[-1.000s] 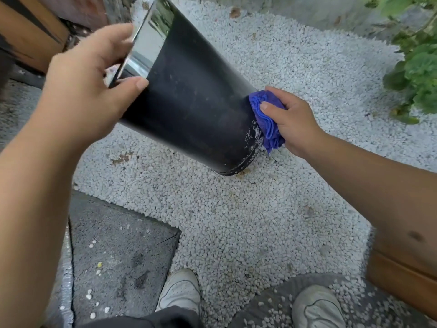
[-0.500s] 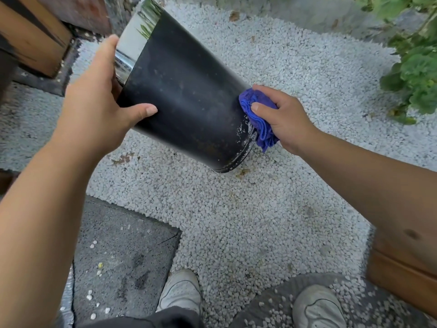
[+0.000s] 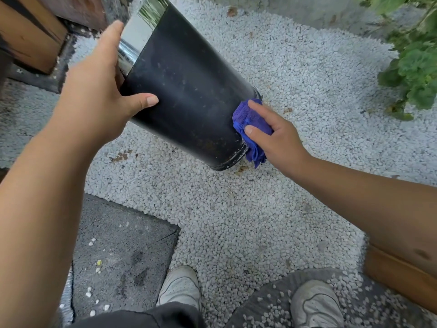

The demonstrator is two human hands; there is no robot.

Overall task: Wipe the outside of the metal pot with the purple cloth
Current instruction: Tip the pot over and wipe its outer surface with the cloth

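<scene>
The metal pot [image 3: 186, 91] is a tall dark cylinder with a shiny silver band near its rim. It leans tilted, rim up and to the left, its bottom edge down on the white gravel. My left hand [image 3: 94, 91] grips it near the rim, thumb across the dark wall. My right hand [image 3: 274, 136] presses the bunched purple cloth [image 3: 250, 129] against the pot's lower right side, close to the base. Part of the cloth hangs below my fingers.
White gravel [image 3: 236, 221] covers the ground. A dark stone slab [image 3: 123, 256] lies lower left, wooden edging [image 3: 26, 36] upper left and another wooden piece [image 3: 397, 280] lower right. A green plant [image 3: 413, 67] grows at the right. My two shoes [image 3: 182, 287] stand at the bottom.
The cloth and my right hand slid down along the pot's base, from its upper right edge toward its lower side. My left hand shifted its grip and the pot turned slightly.
</scene>
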